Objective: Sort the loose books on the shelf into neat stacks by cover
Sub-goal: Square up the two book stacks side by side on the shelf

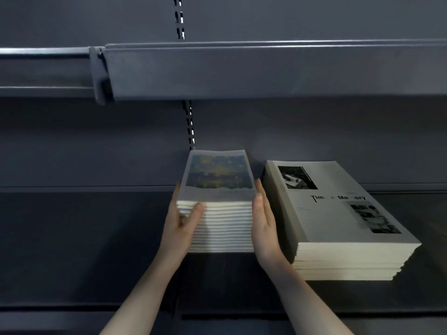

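Note:
A tall stack of books with a blue-and-yellow painted cover point(219, 176) stands on the dark shelf point(84, 238), near its middle. My left hand point(180, 223) presses flat against the stack's left side, thumb across the front page edges. My right hand point(264, 228) lies flat along the stack's right side. Both palms squeeze the stack between them. Just to the right lies a lower, wider stack of grey-covered books point(338, 213) with black photos and black title lettering; its lower books are slightly stepped at the right corner.
An upper shelf point(266, 71) overhangs the stacks, with a slotted upright point(189, 124) on the back panel behind them. The shelf's front lip point(72, 308) runs across below my forearms. A narrow gap separates the two stacks.

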### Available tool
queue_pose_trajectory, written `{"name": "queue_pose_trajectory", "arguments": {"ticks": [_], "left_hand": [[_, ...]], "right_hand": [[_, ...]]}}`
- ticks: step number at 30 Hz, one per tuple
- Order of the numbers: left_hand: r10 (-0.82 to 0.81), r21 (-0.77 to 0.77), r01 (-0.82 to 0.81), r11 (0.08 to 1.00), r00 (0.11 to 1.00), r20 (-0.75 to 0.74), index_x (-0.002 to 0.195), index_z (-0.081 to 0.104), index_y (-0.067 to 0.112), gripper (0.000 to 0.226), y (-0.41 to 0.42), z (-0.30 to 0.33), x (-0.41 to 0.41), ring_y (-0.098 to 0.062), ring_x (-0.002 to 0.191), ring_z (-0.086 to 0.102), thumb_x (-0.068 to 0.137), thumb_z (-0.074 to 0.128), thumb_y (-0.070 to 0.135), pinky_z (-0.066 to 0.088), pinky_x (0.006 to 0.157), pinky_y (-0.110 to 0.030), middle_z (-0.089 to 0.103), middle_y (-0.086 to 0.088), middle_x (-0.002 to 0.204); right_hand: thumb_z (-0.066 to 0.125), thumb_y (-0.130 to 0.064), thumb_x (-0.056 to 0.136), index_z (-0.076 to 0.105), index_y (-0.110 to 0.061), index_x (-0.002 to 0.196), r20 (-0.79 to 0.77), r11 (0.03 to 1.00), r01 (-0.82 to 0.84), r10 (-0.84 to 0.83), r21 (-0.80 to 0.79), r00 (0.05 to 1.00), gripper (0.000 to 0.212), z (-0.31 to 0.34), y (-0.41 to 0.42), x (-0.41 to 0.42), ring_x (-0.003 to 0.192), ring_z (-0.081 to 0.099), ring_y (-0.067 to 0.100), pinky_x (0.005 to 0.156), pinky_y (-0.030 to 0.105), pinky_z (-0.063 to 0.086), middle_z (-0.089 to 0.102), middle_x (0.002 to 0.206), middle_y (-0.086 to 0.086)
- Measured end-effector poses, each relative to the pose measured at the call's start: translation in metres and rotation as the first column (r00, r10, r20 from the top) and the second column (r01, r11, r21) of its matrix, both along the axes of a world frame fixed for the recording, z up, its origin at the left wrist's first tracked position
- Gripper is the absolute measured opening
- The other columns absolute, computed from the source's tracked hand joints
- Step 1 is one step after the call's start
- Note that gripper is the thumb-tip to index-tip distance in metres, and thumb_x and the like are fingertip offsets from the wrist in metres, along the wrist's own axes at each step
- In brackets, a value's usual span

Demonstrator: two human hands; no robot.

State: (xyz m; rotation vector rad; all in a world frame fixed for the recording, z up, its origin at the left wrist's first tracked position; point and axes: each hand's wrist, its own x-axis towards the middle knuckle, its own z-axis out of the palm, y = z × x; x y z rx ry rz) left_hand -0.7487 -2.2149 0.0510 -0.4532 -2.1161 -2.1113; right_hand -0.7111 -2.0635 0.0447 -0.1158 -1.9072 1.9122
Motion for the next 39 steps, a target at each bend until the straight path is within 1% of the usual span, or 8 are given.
{"name": "queue_pose_trajectory", "arguments": {"ticks": [4,8,11,15,20,28,31,39], "left_hand": [[-0.134,0.231,0.089,0.969,0.973,0.189,0.142,0.040,0.028,0.074,-0.014,0.007,-0.018,-0.006,0.122,0.050,0.085,0.012,0.067,0.035,0.099,-0.023,0.055,0.009,0.133],[-0.082,0.156,0.064,0.986,0.990,0.113,0.143,0.035,0.035,0.072,-0.010,0.018,-0.028,-0.007,0.127,0.043,0.084,0.009,0.066,0.027,0.109,-0.026,0.046,0.018,0.135],[0.001,0.086,0.002,0.996,0.999,-0.039,0.140,0.038,0.030,0.067,0.005,0.015,-0.027,-0.010,0.133,0.042,0.087,0.013,0.061,0.029,0.114,-0.031,0.045,0.007,0.143],[0.174,0.114,-0.159,0.981,0.975,-0.135,0.125,0.057,0.026,0.066,0.013,0.004,-0.033,-0.007,0.127,0.049,0.087,0.020,0.065,0.036,0.111,-0.033,0.055,0.010,0.133],[0.223,0.114,-0.205,0.972,0.959,-0.175,0.118,0.059,0.028,0.059,0.015,0.004,-0.034,-0.005,0.126,0.049,0.086,0.022,0.062,0.036,0.110,-0.029,0.056,0.010,0.130],[-0.196,0.551,-0.010,0.835,0.929,0.314,0.138,0.045,0.029,0.075,-0.005,0.000,-0.033,-0.020,0.129,0.047,0.088,0.007,0.070,0.032,0.110,-0.035,0.053,0.002,0.137],[-0.123,0.456,-0.113,0.883,0.882,0.455,0.134,0.050,0.022,0.075,0.000,-0.012,-0.025,-0.019,0.116,0.053,0.091,0.007,0.067,0.038,0.094,-0.029,0.060,-0.001,0.122],[0.034,0.272,-0.221,0.937,0.829,0.558,0.119,0.054,0.029,0.056,0.012,-0.011,-0.020,-0.018,0.104,0.055,0.090,0.023,0.067,0.035,0.100,-0.031,0.061,0.003,0.103]], "right_hand": [[0.024,-0.040,0.102,0.031,-0.026,0.148,-0.010,0.991,0.094,-0.096,-0.091,0.995,0.048,0.009,0.003,0.002,0.134,0.034,0.004,0.092,0.004,0.031,0.037,0.149,-0.007],[0.024,-0.044,0.099,0.031,-0.026,0.148,-0.045,0.990,0.134,-0.136,-0.045,0.990,0.053,0.017,0.005,-0.003,0.135,0.031,-0.002,0.111,0.016,0.024,0.035,0.149,-0.014],[0.024,-0.051,0.094,0.031,-0.029,0.148,-0.037,0.993,0.122,-0.122,-0.001,0.992,0.059,0.020,0.004,-0.007,0.130,0.032,-0.007,0.094,-0.005,0.028,0.035,0.147,-0.016],[0.024,-0.061,0.093,0.041,-0.025,0.144,-0.093,0.976,0.196,-0.188,0.093,0.978,0.065,0.014,-0.002,-0.019,0.136,0.035,0.005,0.114,0.030,0.030,0.042,0.146,-0.007],[0.018,-0.061,0.085,0.053,-0.022,0.132,-0.162,0.943,0.305,-0.283,0.132,0.946,0.070,0.010,-0.009,-0.028,0.129,0.044,0.005,0.108,0.023,0.035,0.053,0.135,-0.006],[0.022,-0.052,0.101,0.041,-0.032,0.141,0.019,0.972,0.165,-0.165,-0.168,0.986,0.049,0.009,0.008,-0.020,0.133,0.039,0.004,0.115,0.025,0.025,0.045,0.144,-0.010],[0.027,-0.062,0.094,0.043,-0.031,0.142,0.167,0.937,0.166,-0.118,-0.308,0.979,0.060,-0.007,0.007,-0.021,0.137,0.037,0.012,0.118,0.035,0.020,0.045,0.145,-0.007],[0.023,-0.050,0.100,0.047,-0.022,0.139,0.293,0.924,0.238,-0.149,-0.300,0.945,0.054,-0.002,0.002,-0.011,0.128,0.041,0.016,0.095,0.020,0.024,0.049,0.127,-0.009]]}}
